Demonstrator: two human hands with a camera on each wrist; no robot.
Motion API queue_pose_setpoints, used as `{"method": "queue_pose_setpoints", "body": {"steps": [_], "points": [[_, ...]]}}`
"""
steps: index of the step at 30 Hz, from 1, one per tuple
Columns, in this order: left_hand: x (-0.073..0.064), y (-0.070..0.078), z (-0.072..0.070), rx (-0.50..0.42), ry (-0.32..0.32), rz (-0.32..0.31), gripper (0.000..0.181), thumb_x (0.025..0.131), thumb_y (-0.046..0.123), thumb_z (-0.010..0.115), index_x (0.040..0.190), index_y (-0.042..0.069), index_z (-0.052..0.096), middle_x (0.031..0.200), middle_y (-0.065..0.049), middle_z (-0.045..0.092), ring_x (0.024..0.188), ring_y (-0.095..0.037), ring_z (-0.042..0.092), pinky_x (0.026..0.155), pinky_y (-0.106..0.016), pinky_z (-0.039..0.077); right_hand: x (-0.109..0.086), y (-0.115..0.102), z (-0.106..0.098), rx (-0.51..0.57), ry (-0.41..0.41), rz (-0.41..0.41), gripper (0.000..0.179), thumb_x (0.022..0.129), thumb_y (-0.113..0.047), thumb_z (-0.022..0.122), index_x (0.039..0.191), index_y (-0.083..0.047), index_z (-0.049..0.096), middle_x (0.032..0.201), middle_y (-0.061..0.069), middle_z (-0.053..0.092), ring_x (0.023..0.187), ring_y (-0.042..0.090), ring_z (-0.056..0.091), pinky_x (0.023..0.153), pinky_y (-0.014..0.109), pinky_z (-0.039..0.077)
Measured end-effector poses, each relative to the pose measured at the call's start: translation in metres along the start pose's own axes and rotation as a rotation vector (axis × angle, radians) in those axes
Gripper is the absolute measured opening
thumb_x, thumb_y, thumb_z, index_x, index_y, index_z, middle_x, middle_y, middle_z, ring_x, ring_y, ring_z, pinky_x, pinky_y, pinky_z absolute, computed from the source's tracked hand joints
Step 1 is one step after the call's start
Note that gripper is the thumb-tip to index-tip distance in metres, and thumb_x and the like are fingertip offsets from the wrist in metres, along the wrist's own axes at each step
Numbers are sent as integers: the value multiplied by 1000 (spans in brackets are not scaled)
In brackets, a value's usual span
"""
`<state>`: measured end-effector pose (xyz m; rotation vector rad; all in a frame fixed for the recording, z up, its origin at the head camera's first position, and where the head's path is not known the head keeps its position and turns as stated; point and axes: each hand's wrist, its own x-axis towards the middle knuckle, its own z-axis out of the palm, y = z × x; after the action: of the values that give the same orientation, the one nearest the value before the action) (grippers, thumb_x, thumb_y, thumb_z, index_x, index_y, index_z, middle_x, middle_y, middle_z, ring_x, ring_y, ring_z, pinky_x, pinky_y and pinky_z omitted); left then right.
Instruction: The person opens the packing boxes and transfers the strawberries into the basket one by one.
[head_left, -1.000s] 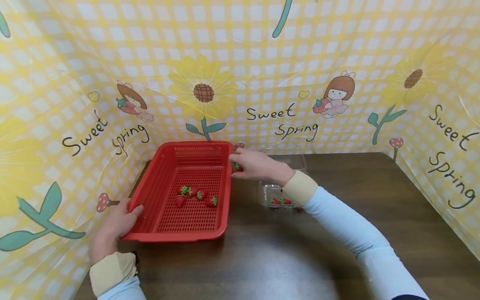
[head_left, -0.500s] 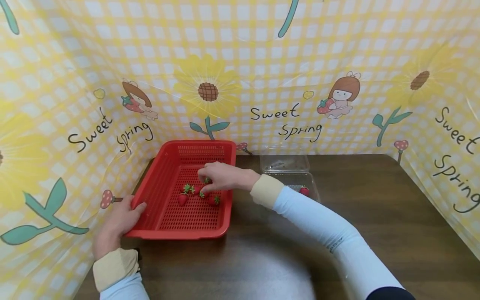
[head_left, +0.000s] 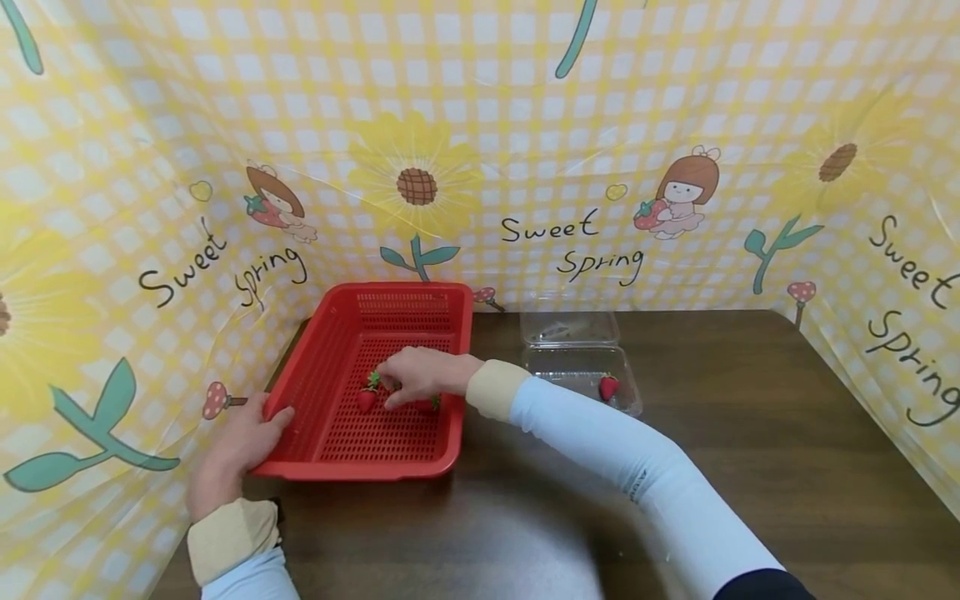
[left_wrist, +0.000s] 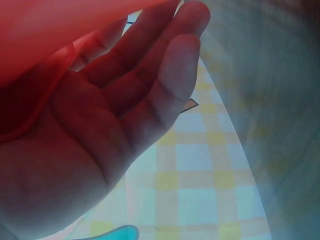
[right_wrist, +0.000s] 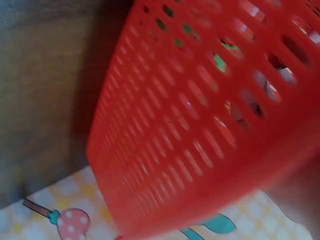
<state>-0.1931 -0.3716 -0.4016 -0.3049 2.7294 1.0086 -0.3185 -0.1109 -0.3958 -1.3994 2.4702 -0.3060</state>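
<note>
A red slotted plastic basket (head_left: 300, 367) stands at the left of the table. At its near left corner my left hand (head_left: 243, 437) grips the rim, thumb on top; the left wrist view shows those fingers (left_wrist: 135, 75) under the red wall. My right hand (head_left: 423, 375) reaches over the right rim, low inside the basket, palm down, thumb and forefinger apart. I cannot tell whether a strawberry is between its fingers. One strawberry (head_left: 366, 400) lies just left of that hand; others are mostly hidden beneath it. Through the slotted wall (right_wrist: 165, 120) green leaves show in the right wrist view.
A clear hinged plastic box (head_left: 570, 367) lies open to the right of the basket, with a strawberry (head_left: 608, 387) in it; my right sleeve covers its near left part. Behind the brown table (head_left: 720, 417) hangs a yellow checked cloth (head_left: 510, 150).
My right hand has moved left from the basket's right rim with a strawberry, then down among the strawberries inside. My left hand stays on the rim.
</note>
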Motion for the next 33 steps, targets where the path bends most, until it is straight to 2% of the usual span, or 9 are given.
{"method": "queue_pose_setpoints", "body": {"steps": [7,15,20,24,29,33], "points": [[1,0,0,10,-1,2,55,102,37,45,136,-4,32,108,-24,58,83,-22,62,65,-30,48,6,2,10,43,-25,43,19,92,-35,68,91,-20,57,84,-4,59,69,8,53,62,20,41],[0,0,1,-21,5,-10,52,102,35,46,135,-3,33,110,-25,58,82,-22,63,66,-30,49,13,0,17,61,-32,0,15,92,-27,70,95,-18,59,83,-4,59,71,8,55,62,18,44],[0,-1,1,-10,10,-11,53,102,37,46,135,-3,33,110,-24,58,82,-22,62,66,-30,48,16,-1,21,49,-35,11,16,93,-27,68,100,-15,60,85,-4,60,71,7,55,63,18,43],[0,-1,2,-8,8,-15,55,102,38,47,135,-3,33,110,-23,59,83,-22,62,66,-30,48,17,-1,23,57,-36,20,14,93,-26,68,98,-15,60,84,-3,62,72,7,56,65,18,45],[-1,-2,2,-11,3,-24,56,101,40,47,135,-2,33,109,-22,59,81,-22,62,65,-30,49,18,-1,23,57,-39,1,6,97,-18,61,93,-14,60,78,-2,59,69,7,56,63,17,44],[-3,0,1,-13,5,-27,56,101,40,47,135,-2,33,110,-23,58,81,-22,62,65,-30,49,18,-2,23,54,-26,14,9,99,-14,57,91,-13,61,74,-2,56,64,7,55,60,18,43]]}}
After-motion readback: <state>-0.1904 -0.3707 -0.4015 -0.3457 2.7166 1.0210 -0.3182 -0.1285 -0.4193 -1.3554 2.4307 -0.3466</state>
